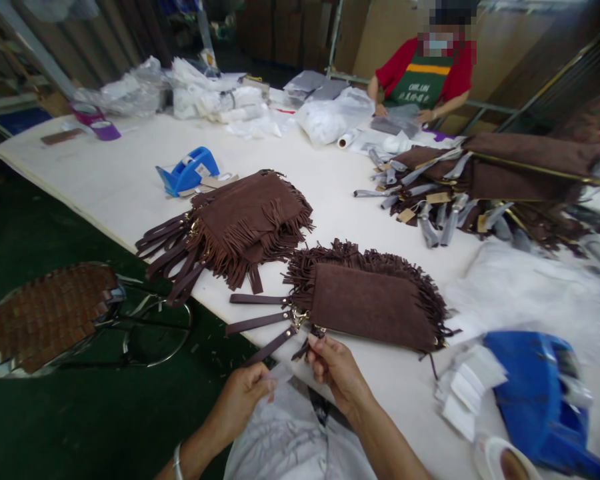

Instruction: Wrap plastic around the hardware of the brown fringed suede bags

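In the head view, a brown bag (pixel 365 303) with fringe lies by the near edge of the tabletop (pixel 130 173), and its straps (pixel 257 323) poke out over that edge. The right hand (pixel 336 367) has its grip pinched on a small dark strip (pixel 303 348) under the bag's front corner. The left hand (pixel 250 390) has its grip closed on a thin, see-through piece (pixel 280 375), just off the near edge. Farther left along that edge sits a pile of fringed bags (pixel 250 213), and their straps look bare. Toward the right side, a big heap of bags (pixel 525 170) has straps in grey wraps and little tan tags. So I think that heap is wrapped, while the bag here and the left pile look not yet wrapped.
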The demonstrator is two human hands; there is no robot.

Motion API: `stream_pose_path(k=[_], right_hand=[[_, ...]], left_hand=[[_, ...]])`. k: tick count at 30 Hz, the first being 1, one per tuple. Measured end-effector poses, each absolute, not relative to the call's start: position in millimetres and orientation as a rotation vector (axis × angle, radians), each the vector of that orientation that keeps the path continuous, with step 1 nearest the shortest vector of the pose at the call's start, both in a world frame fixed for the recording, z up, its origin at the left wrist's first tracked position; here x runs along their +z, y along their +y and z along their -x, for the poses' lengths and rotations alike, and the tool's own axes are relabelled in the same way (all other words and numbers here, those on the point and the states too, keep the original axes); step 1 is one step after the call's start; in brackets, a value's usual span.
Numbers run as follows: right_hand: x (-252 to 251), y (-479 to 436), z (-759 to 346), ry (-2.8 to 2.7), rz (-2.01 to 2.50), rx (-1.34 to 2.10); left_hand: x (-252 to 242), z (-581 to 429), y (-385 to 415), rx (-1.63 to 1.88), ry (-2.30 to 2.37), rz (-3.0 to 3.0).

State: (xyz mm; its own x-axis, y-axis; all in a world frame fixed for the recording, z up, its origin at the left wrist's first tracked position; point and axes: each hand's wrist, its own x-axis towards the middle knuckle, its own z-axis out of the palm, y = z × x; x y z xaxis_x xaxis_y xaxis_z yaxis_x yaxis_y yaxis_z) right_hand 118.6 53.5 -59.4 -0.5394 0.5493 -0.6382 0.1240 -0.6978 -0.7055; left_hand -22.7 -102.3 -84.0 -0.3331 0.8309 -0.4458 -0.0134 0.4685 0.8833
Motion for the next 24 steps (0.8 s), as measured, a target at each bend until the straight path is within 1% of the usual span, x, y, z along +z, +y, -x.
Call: stream_pose_path(k=[8,18,24], right_hand=[[-66,54,-123,-1.072,1.314,2.342],[-71,55,-123,-1.181,1.358,2.264],[-72,56,-121,-1.270,1.333,2.182]], left_hand=[[-81,15,-93,1.018,1.672,-0.661],[-79,10,-84,1.059,1.703,-0.628],[-83,-6,-69,1.126,1.504,-0.380]])
